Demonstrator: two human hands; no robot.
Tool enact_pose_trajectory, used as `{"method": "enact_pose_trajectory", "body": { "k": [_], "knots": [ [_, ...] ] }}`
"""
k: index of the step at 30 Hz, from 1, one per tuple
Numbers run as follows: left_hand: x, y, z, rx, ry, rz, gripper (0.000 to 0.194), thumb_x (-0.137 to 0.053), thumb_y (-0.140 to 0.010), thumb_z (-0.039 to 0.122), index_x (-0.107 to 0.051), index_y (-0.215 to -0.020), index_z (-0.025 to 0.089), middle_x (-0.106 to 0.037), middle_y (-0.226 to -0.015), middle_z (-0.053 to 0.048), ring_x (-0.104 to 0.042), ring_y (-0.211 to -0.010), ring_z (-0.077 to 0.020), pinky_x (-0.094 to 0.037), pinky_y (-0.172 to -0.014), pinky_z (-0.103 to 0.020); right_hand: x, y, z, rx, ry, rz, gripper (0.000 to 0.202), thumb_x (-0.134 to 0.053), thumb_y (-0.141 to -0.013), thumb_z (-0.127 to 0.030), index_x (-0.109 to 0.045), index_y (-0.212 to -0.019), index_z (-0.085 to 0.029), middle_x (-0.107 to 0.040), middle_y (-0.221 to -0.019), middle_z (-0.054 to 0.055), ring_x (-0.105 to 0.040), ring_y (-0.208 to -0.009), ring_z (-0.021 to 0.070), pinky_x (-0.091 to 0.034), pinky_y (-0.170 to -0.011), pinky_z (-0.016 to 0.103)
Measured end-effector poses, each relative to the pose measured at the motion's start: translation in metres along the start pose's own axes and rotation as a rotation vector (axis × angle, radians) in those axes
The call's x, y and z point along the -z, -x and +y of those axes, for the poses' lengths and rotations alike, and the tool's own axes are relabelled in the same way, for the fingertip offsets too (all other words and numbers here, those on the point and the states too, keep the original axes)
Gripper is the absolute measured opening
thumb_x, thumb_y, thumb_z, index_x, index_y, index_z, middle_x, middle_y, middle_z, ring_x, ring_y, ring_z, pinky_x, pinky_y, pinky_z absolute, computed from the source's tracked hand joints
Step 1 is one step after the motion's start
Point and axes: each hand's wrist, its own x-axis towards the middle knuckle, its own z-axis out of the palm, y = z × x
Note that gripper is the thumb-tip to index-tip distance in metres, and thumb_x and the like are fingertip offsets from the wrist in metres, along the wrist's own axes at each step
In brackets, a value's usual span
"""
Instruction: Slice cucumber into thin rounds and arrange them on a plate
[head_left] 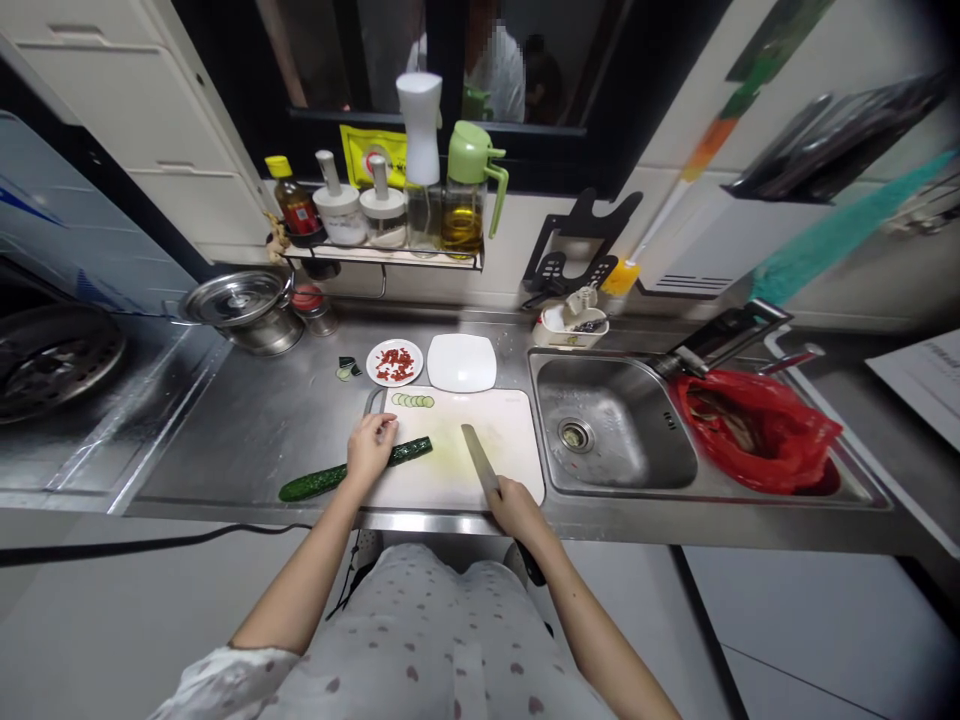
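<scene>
A long green cucumber lies slanted, its right end on the white cutting board and its left end on the steel counter. My left hand is over its middle, fingers curled together above the board's left side; whatever they hold, if anything, is hidden. Several thin cucumber slices form a row near the board's upper left. In my right hand is a knife, blade over the board and pointing away, apart from the cucumber.
Behind the board sit a plate of chopped red pieces, a bare white plate and cucumber scraps. A sink with a red bag is at right. A lidded pot stands back left, below a condiment shelf.
</scene>
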Motion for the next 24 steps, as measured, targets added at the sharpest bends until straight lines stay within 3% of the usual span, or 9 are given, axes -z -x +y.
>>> {"method": "enact_pose_trajectory", "body": {
  "k": [4, 9, 16, 24],
  "knots": [
    [-0.006, 0.015, 0.007, -0.138, -0.067, -0.115, 0.025, -0.048, -0.088, 0.037, -0.067, -0.094, 0.023, -0.067, -0.100, -0.005, -0.057, -0.096, -0.0201, -0.042, -0.091, -0.033, 0.000, -0.003, -0.002, -0.001, 0.022, 0.007, 0.022, -0.040, -0.087, -0.018, -0.062, -0.090, -0.015, -0.067, -0.087, 0.010, -0.059, -0.079, 0.0168, -0.030, -0.062, 0.024],
    [-0.011, 0.018, 0.013, -0.255, -0.087, -0.194, 0.026, -0.047, -0.090, 0.037, -0.069, -0.096, 0.024, -0.067, -0.101, -0.004, -0.056, -0.098, -0.0192, -0.041, -0.093, -0.034, 0.003, -0.002, -0.011, -0.003, 0.049, -0.006, 0.022, -0.040, -0.088, -0.019, -0.061, -0.090, -0.014, -0.067, -0.089, 0.011, -0.059, -0.079, 0.0175, -0.029, -0.061, 0.025],
    [-0.019, 0.019, 0.010, -0.330, -0.040, -0.272, 0.027, -0.047, -0.091, 0.036, -0.070, -0.099, 0.026, -0.067, -0.101, -0.004, -0.057, -0.098, -0.0171, -0.042, -0.091, -0.032, 0.001, 0.001, -0.041, 0.045, 0.072, -0.007, 0.027, -0.036, -0.091, -0.022, -0.060, -0.098, -0.015, -0.067, -0.093, 0.012, -0.060, -0.081, 0.0188, -0.031, -0.063, 0.026],
    [-0.026, 0.020, 0.005, -0.350, -0.084, -0.280, 0.028, -0.046, -0.091, 0.034, -0.069, -0.106, 0.028, -0.065, -0.104, -0.004, -0.055, -0.100, -0.0174, -0.043, -0.091, -0.031, -0.007, -0.002, -0.067, 0.073, 0.100, -0.021, 0.028, -0.035, -0.092, -0.021, -0.059, -0.103, -0.014, -0.067, -0.097, 0.014, -0.062, -0.086, 0.0215, -0.036, -0.068, 0.027]
  ]
}}
